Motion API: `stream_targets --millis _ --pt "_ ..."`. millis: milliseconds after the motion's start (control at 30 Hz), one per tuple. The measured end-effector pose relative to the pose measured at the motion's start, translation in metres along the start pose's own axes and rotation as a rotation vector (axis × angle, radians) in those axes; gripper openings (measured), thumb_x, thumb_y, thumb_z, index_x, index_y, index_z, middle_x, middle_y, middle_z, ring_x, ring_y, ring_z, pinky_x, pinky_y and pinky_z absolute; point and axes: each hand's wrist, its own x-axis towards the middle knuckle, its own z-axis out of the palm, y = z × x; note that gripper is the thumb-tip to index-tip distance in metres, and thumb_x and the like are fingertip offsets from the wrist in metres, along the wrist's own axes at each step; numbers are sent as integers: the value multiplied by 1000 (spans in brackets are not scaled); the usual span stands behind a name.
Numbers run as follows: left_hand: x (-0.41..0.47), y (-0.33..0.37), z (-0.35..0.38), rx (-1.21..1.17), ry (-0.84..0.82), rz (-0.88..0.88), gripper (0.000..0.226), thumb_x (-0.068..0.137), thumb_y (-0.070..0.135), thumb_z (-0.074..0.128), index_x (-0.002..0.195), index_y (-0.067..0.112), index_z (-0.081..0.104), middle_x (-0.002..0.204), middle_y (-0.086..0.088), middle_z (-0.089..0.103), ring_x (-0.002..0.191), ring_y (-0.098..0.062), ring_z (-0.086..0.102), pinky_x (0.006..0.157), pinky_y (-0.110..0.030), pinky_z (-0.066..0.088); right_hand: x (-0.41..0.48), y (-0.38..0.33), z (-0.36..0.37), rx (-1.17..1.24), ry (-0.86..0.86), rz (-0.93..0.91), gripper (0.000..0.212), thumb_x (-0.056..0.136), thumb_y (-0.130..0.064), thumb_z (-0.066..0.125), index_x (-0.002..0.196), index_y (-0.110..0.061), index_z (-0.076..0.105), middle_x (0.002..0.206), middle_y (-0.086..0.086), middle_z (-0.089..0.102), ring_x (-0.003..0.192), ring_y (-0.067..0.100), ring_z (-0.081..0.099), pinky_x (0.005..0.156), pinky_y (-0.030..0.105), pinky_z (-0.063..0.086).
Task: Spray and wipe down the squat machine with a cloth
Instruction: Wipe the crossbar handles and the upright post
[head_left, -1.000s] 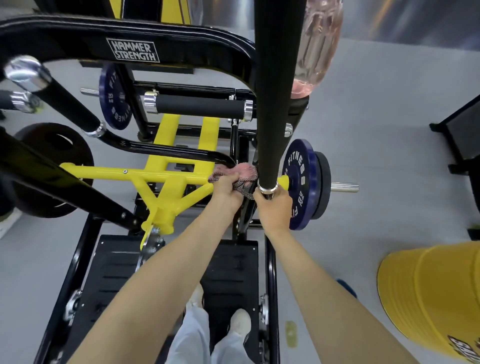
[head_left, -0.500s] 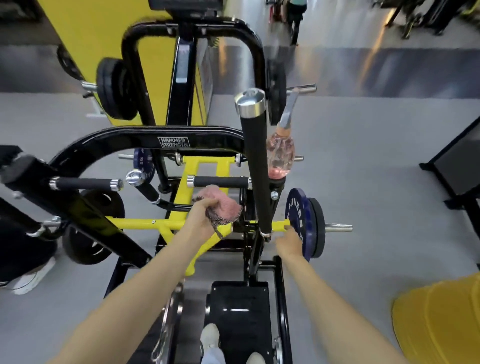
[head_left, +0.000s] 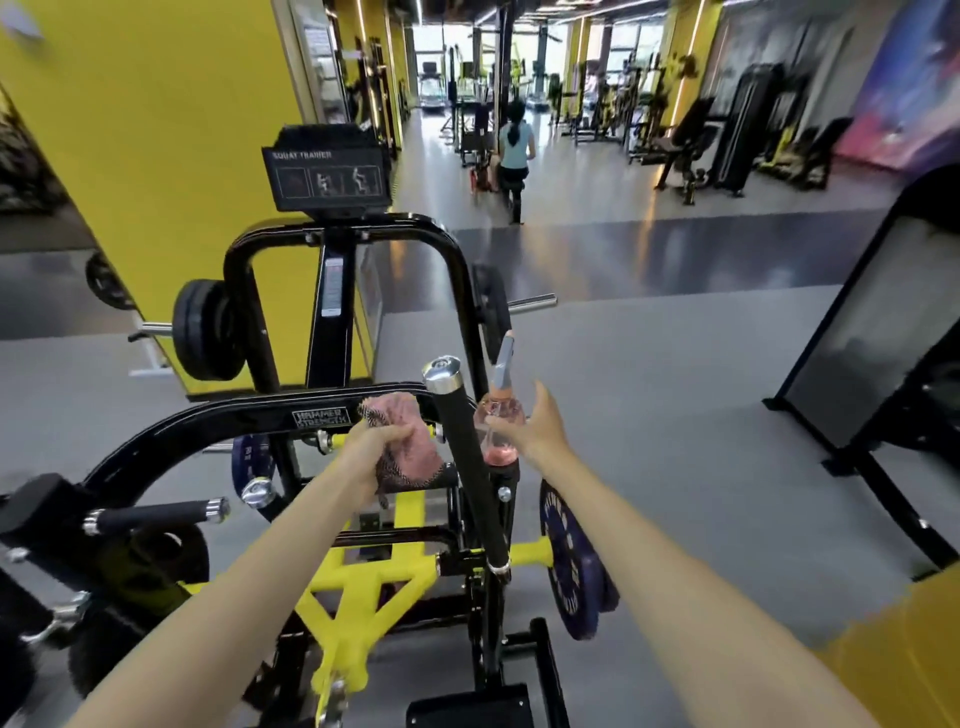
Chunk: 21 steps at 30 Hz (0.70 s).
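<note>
While your left grip (head_left: 380, 441) clutches the pink cloth (head_left: 415, 457) near the squat machine (head_left: 234, 421) frame, your right grip (head_left: 535, 428) spreads open at the spray bottle (head_left: 501, 453) perched beside the upright handle (head_left: 470, 467). I'd judge more spraying and wiping remain.

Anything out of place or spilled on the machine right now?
No spill shows. The one oddity: the spray bottle stands perched on a narrow black post of the squat machine, beside the right hand.

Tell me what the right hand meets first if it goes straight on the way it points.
The pink spray bottle: the right hand points straight at it, fingertips about touching its side, though depth is unclear.
</note>
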Motion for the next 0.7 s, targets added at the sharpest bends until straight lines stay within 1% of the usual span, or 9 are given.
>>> stream_targets --millis 100,200,300,367,400,467,500,600,700 --pt "6 8 2 41 -2 21 31 84 -6 61 114 1 59 104 -19 68 89 -30 66 83 -42 53 8 -11 3 -30 14 -14 84 76 -17 77 142 -5 25 144 14 33 132 29 35 104 39 34" --pt "12 14 6 123 -51 25 25 85 -4 61 106 10 61 103 -13 69 93 -26 65 83 -38 52 22 -13 9 -31 19 -49 82 76 -18 78 138 -4 26 139 16 36 128 30 40 101 40 37" --pt "20 17 12 189 -91 29 30 86 -4 59 114 6 60 109 -15 68 101 -29 64 82 -37 52 34 -10 16 114 -4 -55 96 74 -18 80 148 -16 18 148 9 30 130 27 42 107 45 39" --pt "30 20 16 220 -106 31 32 86 -4 59 117 3 59 108 -17 68 100 -29 65 79 -35 53 42 -9 21 140 5 -72 95 75 -26 80 148 -27 20 151 1 30 133 24 40 108 50 38" --pt "34 21 17 233 -113 32 31 87 -4 58 117 3 59 105 -16 69 95 -27 66 73 -31 54 45 -8 24 143 10 -83 92 73 -31 80 146 -31 24 150 -2 33 133 22 41 108 50 39" --pt "41 24 23 241 -119 35 29 88 -5 56 115 4 59 95 -12 69 83 -21 66 60 -24 51 53 -5 31 159 35 -98 89 68 -40 81 140 -42 29 142 -6 42 128 19 47 105 48 42" --pt "43 25 25 241 -115 33 28 89 -5 55 114 6 58 91 -9 67 79 -18 64 57 -22 49 57 -3 34 165 51 -98 87 67 -41 81 137 -44 30 138 -6 46 124 17 49 104 46 43" --pt "50 28 33 255 -124 43 22 92 1 54 112 9 58 84 -1 62 74 -8 56 50 -14 45 67 1 42 150 109 -95 77 69 -37 82 132 -37 37 123 -4 54 111 14 53 98 40 47" --pt "59 25 37 278 -154 56 19 93 5 56 111 4 60 84 2 59 72 -5 53 38 -4 39 69 9 45 134 177 -86 55 72 -28 79 116 -32 45 108 -3 56 98 13 57 89 36 51"
